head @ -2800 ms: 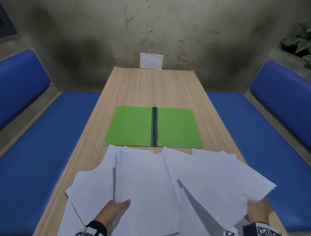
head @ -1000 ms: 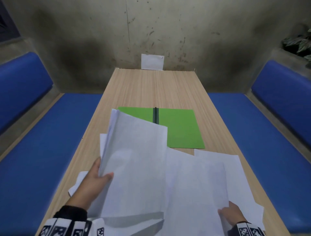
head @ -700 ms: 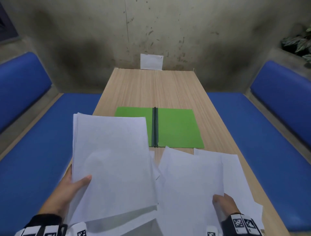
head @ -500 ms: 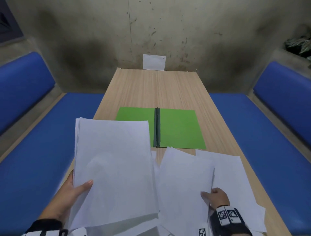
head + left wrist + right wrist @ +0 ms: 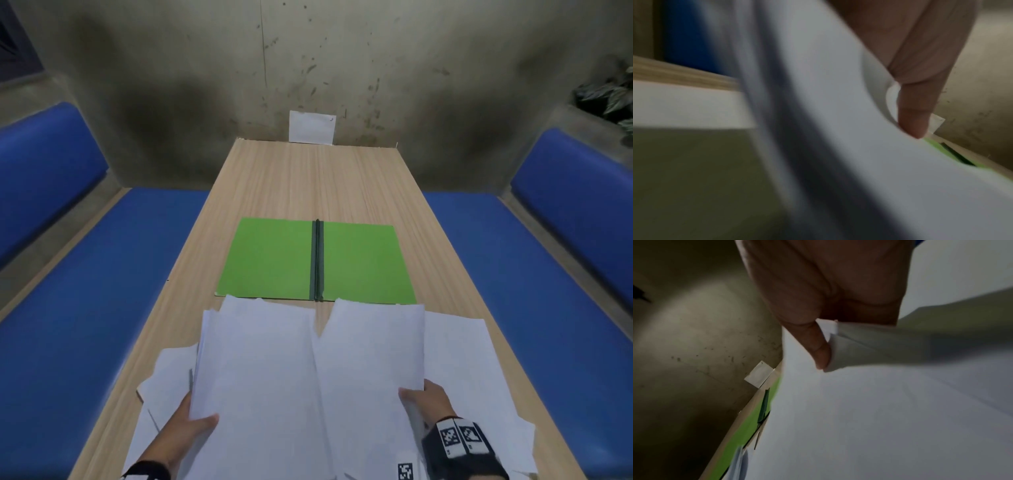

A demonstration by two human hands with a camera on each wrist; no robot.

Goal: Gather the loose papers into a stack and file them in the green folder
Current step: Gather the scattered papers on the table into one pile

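The green folder [image 5: 317,262] lies open and flat in the middle of the wooden table [image 5: 315,178], dark spine upward. Just in front of it, white papers [image 5: 260,377] are spread over the near end of the table. My left hand [image 5: 191,419] grips the left bundle at its near left edge, thumb on top. My right hand [image 5: 423,397] pinches another bundle of papers [image 5: 373,356] by its right edge. The left wrist view shows my thumb [image 5: 914,113] pressed on the sheets [image 5: 838,129]. In the right wrist view my thumb [image 5: 818,350] pinches the paper [image 5: 869,410], with the green folder [image 5: 748,423] beyond.
More loose sheets [image 5: 469,370] lie flat to the right and some [image 5: 164,377] to the left under the held bundles. Blue benches [image 5: 85,308] flank the table on both sides. A white card [image 5: 311,127] leans on the wall at the far end.
My left hand has swung its bundle from the left back towards the centre and lowered it. My right hand has lifted a bundle, and the two bundles now meet side by side.
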